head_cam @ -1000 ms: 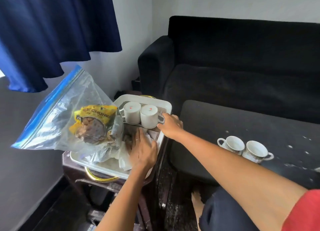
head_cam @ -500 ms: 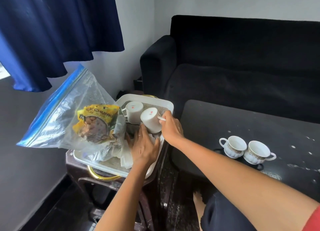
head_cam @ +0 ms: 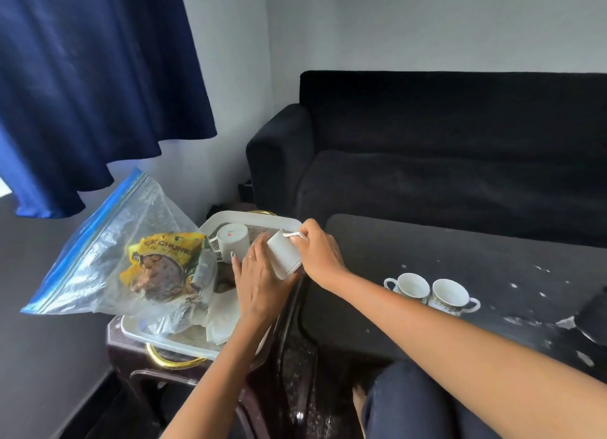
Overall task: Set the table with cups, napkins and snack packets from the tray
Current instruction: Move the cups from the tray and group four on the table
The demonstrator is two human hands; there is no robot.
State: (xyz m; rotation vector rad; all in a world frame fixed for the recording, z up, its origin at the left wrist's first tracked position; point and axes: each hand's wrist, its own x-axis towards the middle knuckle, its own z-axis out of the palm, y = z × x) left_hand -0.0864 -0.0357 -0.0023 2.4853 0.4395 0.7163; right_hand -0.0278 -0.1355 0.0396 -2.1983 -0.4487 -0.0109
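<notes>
While the right hand [head_cam: 317,254] pinches the handle of a tilted white teacup [head_cam: 283,254] over the white tray [head_cam: 210,225], the left hand [head_cam: 259,281] lies flat-fingered against its side. Cup-moving looks like the current step: two teacups [head_cam: 430,292] already stand on the dark surface [head_cam: 427,251] right of the tray. Next, probably, turn this one upright beside them; another upturned cup [head_cam: 231,241] remains in the tray.

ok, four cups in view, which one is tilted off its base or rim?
The cup the right hand pinches by its handle over the tray. The other tray cup sits upside down; the two on the table stand upright.
</notes>
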